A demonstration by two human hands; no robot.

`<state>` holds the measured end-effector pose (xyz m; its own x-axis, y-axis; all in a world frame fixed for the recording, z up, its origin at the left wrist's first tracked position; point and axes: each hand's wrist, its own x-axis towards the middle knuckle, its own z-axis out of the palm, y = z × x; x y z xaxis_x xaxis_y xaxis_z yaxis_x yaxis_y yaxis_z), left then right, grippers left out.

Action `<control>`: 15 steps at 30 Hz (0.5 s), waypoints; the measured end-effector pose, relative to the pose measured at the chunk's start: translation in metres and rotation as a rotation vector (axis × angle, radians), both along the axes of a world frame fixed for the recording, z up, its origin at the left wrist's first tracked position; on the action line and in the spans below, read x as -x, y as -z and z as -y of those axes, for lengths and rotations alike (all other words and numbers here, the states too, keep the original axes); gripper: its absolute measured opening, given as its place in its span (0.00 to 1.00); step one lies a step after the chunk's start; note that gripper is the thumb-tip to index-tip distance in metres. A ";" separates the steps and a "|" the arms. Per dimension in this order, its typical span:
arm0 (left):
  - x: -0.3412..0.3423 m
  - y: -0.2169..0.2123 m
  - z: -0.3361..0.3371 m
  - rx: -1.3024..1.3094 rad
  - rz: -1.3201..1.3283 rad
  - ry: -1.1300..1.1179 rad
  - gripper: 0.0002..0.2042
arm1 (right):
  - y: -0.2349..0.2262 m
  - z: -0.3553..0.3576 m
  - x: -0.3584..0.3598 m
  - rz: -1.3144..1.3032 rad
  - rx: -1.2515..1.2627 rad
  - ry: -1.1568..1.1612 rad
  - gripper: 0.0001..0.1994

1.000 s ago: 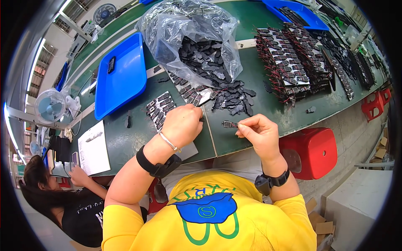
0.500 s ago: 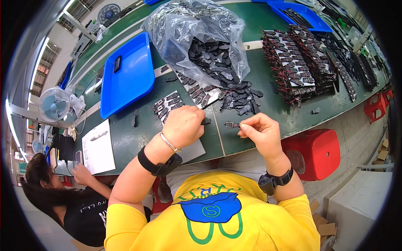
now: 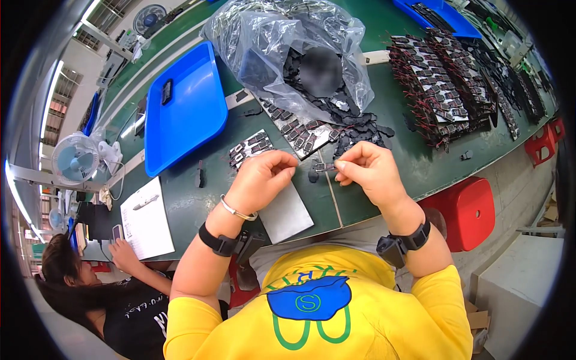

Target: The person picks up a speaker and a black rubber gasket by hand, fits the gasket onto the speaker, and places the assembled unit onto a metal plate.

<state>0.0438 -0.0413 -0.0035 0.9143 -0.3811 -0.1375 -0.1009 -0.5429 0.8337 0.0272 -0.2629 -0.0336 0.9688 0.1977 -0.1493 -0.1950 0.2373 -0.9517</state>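
My right hand [image 3: 372, 174] pinches a small rectangular speaker-like part [image 3: 323, 167] with a dark frame and a pale face, held just above the table. Facing it, my left hand [image 3: 264, 180] has its thumb and forefinger drawn close, the other fingers curled; anything between them is hidden. Between the hands a small black piece [image 3: 313, 177] lies on the green table. Behind my left hand is a white card of similar parts [image 3: 251, 146], and a longer such card [image 3: 303, 137] runs partly under a clear plastic bag [image 3: 258, 54]. Loose black flat pieces [image 3: 360, 133] spill from the bag.
A blue tray [image 3: 195, 108] stands left, a white sheet [image 3: 282, 216] by my left wrist. Stacked cards of wired parts [image 3: 432, 84] are at the right. A red stool [image 3: 468, 216] stands beside the table. At the left a person [image 3: 114, 282] sits near a paper [image 3: 144, 216].
My left hand has loosened from a fist, bringing thumb and forefinger forward. The part in my right hand is closer to it. The whole view has shifted slightly.
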 end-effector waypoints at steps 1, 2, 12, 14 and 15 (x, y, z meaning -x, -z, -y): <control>0.000 -0.002 0.002 -0.050 0.079 0.028 0.07 | 0.001 0.001 0.000 0.010 -0.019 0.036 0.03; 0.001 -0.004 0.004 -0.041 0.076 0.023 0.07 | 0.001 0.000 0.000 0.024 -0.041 0.068 0.03; -0.003 -0.004 0.036 -0.479 0.367 0.187 0.09 | 0.000 0.005 0.003 0.094 -0.108 0.221 0.02; -0.003 -0.005 0.036 -0.469 0.353 0.192 0.08 | 0.000 0.005 0.003 0.099 -0.120 0.204 0.02; -0.003 -0.005 0.036 -0.440 0.371 0.194 0.07 | 0.000 0.005 0.004 0.103 -0.128 0.195 0.02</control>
